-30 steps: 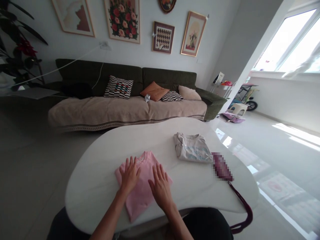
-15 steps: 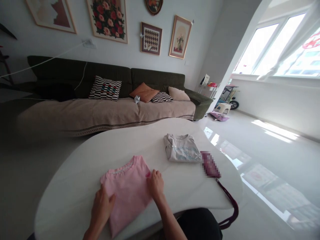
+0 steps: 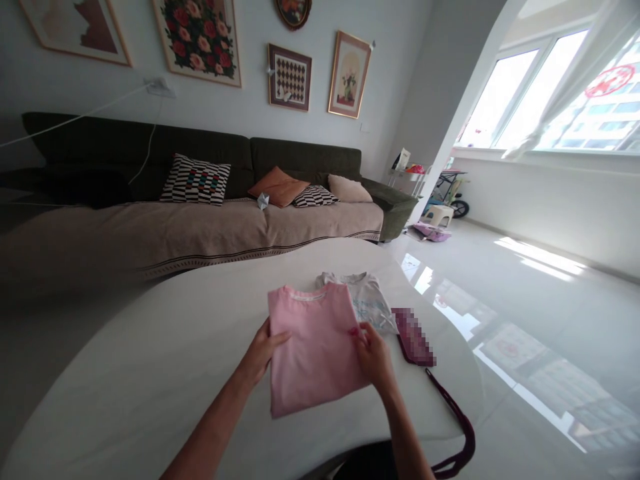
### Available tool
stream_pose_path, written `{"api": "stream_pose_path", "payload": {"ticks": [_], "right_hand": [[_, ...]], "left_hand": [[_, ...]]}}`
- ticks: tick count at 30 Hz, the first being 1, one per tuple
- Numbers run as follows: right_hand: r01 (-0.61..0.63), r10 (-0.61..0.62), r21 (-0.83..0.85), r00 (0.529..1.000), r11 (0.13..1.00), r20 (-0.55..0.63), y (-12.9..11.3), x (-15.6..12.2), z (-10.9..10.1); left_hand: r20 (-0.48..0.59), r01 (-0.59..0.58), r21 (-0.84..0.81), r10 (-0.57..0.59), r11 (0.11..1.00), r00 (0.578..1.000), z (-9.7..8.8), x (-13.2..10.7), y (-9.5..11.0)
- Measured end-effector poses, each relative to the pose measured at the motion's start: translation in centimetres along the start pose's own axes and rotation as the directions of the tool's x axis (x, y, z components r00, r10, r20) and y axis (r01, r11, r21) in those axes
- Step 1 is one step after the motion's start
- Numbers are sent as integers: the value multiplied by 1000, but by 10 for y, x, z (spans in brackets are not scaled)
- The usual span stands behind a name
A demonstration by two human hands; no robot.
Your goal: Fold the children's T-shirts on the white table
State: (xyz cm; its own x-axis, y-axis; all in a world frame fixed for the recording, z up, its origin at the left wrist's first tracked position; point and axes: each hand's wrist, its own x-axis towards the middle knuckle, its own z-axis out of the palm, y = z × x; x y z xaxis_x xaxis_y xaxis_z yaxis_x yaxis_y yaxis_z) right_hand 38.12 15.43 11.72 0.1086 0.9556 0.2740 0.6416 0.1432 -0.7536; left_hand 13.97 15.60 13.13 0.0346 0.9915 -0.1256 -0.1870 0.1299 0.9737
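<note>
A folded pink T-shirt (image 3: 314, 353) is held up between both my hands, above the white table. My left hand (image 3: 261, 350) grips its left edge, thumb on the front. On the opposite edge, my right hand (image 3: 371, 353) pinches the cloth beside a small dark pink mark. Behind the pink shirt lies a folded light grey T-shirt (image 3: 373, 303) with a pale blue print, partly covered from view. To its right is a dark red item (image 3: 414, 337), blurred out by pixels, with a dark red strap (image 3: 463, 413) trailing over the table's edge.
The white table (image 3: 150, 373) has a rounded edge. Beyond it stands a dark green sofa (image 3: 305, 157) with a beige cover and several cushions. A small white stool (image 3: 439, 215) and a purple item (image 3: 433, 231) are on the shiny floor at the right.
My hands have lifted the pink T-shirt off the table and carried it right, near the grey one, whose left part it now hides. The view has shifted slightly.
</note>
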Motion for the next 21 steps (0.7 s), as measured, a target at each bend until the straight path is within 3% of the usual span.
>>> {"api": "stream_pose_path", "payload": {"ticks": [2,5,7,9,12,15,17,21], "right_hand": [[-41,33,-98,996,994,-80,11,34,-30],[-114,85,-210,986,971,-143,32,83,-54],[-144,106,-249,981,958,-161,49,105,-57],[-139,99,-273,983,952,-157,65,112,-52],[-86,49,-289,990,953,-135,80,96,-40],[-22,-11,-272,993,962,-119,84,54,-26],[34,-56,-209,993,977,-101,84,18,-13],[66,-69,-54,996,996,-48,89,-51,11]], "left_hand": [[48,-57,47,55,997,997,32,45,16],[14,-55,183,54,982,998,68,104,22],[-46,-16,256,28,967,999,78,126,10],[-105,28,345,9,938,994,74,126,-13],[-145,52,458,17,887,989,46,87,-53],[-167,8,524,94,852,981,-4,23,-84],[-133,-116,620,249,776,959,-42,-25,-98],[-147,-69,722,250,689,957,-100,-113,-112]]}}
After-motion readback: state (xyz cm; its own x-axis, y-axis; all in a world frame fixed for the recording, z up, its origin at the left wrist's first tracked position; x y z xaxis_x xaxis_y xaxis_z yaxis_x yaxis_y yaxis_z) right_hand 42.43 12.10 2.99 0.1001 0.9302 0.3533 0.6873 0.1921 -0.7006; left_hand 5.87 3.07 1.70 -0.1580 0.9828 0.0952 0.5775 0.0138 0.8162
